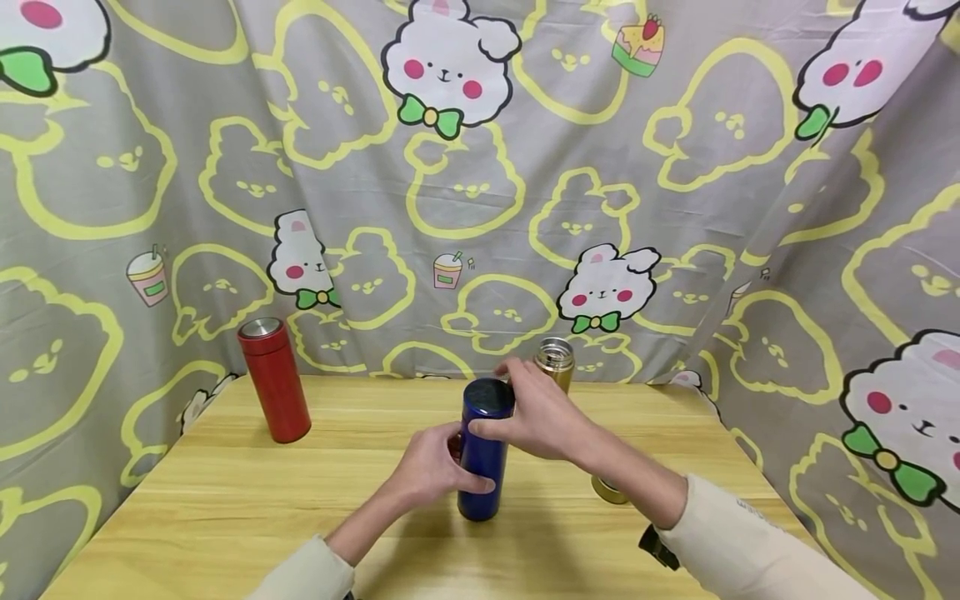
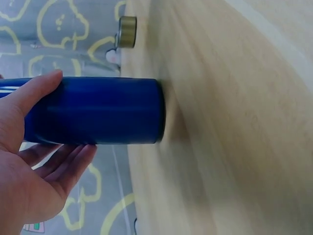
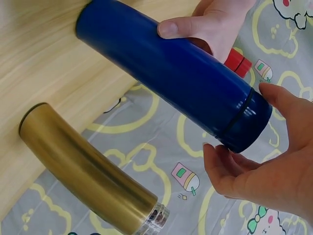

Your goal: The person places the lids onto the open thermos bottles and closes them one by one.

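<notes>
A blue thermos flask stands near upright in front of me, its dark lid on top. My left hand grips its body, thumb across the near side and fingers round the other side. Around the lid my right hand has its thumb on one side and curled fingers on the other. In the left wrist view the flask's base is at the table surface; whether it touches cannot be made out. Behind the right hand stands a gold thermos flask with its metal neck uncovered.
A red thermos flask with its lid on stands at the back left of the wooden table. A gold lid lies on the table, partly hidden by the right forearm. A patterned curtain hangs behind the table and along the sides.
</notes>
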A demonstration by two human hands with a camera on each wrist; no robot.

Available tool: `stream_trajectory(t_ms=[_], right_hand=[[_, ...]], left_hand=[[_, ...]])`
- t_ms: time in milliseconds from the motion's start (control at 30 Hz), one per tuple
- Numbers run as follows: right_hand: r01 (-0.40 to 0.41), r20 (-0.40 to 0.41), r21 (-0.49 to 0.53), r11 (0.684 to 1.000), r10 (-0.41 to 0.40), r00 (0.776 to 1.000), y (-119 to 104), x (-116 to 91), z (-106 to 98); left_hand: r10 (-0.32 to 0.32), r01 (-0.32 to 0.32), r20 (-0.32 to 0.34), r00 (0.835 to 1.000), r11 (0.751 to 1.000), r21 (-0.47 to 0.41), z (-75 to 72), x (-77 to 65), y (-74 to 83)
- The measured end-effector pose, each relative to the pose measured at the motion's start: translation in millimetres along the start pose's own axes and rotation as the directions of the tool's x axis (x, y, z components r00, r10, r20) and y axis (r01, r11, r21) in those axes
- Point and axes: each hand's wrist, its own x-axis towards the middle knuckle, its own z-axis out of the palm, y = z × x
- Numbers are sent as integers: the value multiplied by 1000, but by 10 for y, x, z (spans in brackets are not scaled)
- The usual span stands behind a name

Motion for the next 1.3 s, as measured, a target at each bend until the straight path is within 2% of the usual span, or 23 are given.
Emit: stream_trajectory(t_ms=[100,200,367,600,767,1000,1167,1300], right_hand=[[5,2,11,1000,-5,1000,10,0,-6],[-8,12,10,1000,8,1000,30,0,-5],[-31,7,-1,1000,31,999,89,-9,34],[-10,-59,-31,999,8,998,243,-32,181],[16,-84,-48,999,-20,996,368,-49,289],[-6,-60,-52,999,2,998,528,-124,451],[-33,-62,-80,996,28,998,616,-173,541],[-42,-64,-103,994,35,997,657,-198,576]], left_hand=[[3,-3,-31,1000,1000,8,-88,10,-7],[-10,12,-92,996,1000,16,-212,21,-14],[-16,36,-214,977,995,90,-449,38,-40],[3,79,-305,952,964,254,-767,70,-156],[14,107,-361,932,944,312,-974,81,-259],[-23,199,-469,883,923,330,-1191,76,-404],[-57,272,-538,841,904,331,-1274,83,-534],[-95,327,-566,819,888,323,-1321,80,-645]])
